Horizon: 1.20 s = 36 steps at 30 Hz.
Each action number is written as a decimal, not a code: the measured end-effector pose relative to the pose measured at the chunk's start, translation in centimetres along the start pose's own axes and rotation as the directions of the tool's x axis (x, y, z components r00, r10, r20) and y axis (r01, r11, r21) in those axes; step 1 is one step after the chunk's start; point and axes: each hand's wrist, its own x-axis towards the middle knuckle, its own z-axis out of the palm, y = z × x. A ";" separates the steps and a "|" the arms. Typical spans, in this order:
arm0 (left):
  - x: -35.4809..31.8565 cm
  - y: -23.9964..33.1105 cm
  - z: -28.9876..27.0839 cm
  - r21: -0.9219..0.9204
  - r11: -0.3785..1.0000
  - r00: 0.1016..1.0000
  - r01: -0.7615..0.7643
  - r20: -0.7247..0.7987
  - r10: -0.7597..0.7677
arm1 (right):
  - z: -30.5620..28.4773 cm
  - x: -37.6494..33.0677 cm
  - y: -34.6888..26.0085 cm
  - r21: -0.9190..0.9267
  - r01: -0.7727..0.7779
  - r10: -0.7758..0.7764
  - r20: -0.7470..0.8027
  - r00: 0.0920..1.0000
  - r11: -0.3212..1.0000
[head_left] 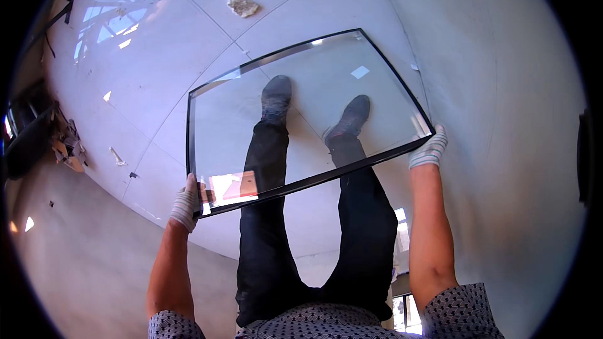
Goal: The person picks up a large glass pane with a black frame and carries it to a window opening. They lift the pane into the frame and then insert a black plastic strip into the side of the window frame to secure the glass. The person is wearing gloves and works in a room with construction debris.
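Note:
A large rectangular glass pane point(308, 100) with a black edge spans the space in front of me, tilted so its right end sits higher. My left hand point(184, 204), in a striped white glove, grips its near left corner. At the near right corner, my right hand point(430, 149), gloved the same way, is closed around the edge. The fingers under the glass are partly hidden on both sides. Through the pane show my dark shoes point(276, 97) and trouser legs. Reflections lie on the glass, one of them orange near the left corner.
Pale large-format floor tiles point(207, 44) stretch ahead, with a broken lump point(242, 6) on them. A smooth grey wall point(502, 119) rises close on my right. Scraps and debris point(69, 147) lie at the left, and a small white piece point(117, 156) rests nearer.

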 end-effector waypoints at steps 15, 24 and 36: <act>1.5 1.1 0.2 0.012 0.995 0.995 0.101 -0.004 -0.101 | 2.2 -6.1 -2.1 -0.023 0.113 -0.114 -0.053 0.992 0.993; 3.1 2.0 0.1 0.010 0.990 0.990 0.143 -0.001 -0.143 | -2.7 7.4 3.8 -0.152 0.275 -0.275 0.021 0.961 0.949; 3.9 2.1 -1.4 -0.062 0.986 0.986 0.152 0.081 -0.147 | 14.8 11.9 5.1 -0.825 0.539 -0.181 0.564 0.806 -0.169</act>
